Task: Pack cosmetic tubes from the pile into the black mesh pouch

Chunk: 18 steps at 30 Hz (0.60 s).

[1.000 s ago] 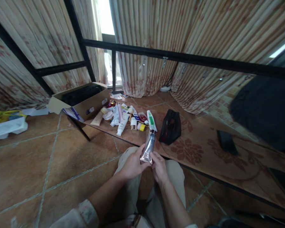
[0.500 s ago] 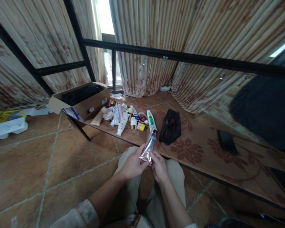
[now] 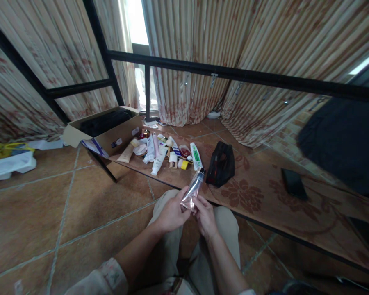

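Silver and shiny, a tube [image 3: 192, 191] slants over the near edge of the bench [image 3: 252, 192], held at its side by the left hand [image 3: 172, 214] and pinched near its bottom by the right hand [image 3: 206, 215]. Near its cap [image 3: 201, 171], a green-and-white tube [image 3: 196, 155] and black bag [image 3: 215, 174] lie on the bench.

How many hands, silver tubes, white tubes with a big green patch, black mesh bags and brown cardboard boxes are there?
Hands: 2, left hand and right hand
Silver tube: 1
Green-patched tube: 1
Black mesh bag: 1
Brown cardboard box: 1
Total: 6
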Available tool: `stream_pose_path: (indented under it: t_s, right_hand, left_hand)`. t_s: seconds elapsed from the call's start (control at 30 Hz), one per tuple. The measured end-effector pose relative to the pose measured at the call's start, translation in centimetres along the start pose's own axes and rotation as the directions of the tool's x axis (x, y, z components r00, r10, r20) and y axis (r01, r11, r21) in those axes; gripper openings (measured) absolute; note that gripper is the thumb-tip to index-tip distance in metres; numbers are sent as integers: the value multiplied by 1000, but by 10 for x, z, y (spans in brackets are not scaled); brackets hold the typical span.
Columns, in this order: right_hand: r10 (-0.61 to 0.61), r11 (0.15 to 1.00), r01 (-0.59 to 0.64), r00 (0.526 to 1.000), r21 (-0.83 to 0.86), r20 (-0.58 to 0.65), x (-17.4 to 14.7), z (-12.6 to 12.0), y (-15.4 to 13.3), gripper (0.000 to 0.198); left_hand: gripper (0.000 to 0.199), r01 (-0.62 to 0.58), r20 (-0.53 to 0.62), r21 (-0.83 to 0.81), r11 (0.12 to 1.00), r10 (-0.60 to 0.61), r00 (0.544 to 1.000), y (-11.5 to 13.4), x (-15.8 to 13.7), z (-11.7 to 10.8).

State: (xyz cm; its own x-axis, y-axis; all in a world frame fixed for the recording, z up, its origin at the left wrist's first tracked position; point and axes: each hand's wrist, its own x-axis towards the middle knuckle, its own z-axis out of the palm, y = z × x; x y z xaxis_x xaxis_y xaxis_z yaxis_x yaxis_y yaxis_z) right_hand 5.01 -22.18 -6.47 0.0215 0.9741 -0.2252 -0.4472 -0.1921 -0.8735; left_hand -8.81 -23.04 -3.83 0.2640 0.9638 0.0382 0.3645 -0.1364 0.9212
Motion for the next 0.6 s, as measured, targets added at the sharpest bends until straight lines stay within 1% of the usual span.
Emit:
stream_pose_path:
  t_s: [0.33,0.6]
  right_hand:
    - [-6,1000,6,1000,-16,3,0,0,0,24]
    - [-3,1000,4,1000,-29,22,0,0,2,28]
  left_hand:
    - [72,-1,-3,24,1000,1,1000,2,1,-2]
    - [68,12,-22,22,1000,-11,1000,4,0,0]
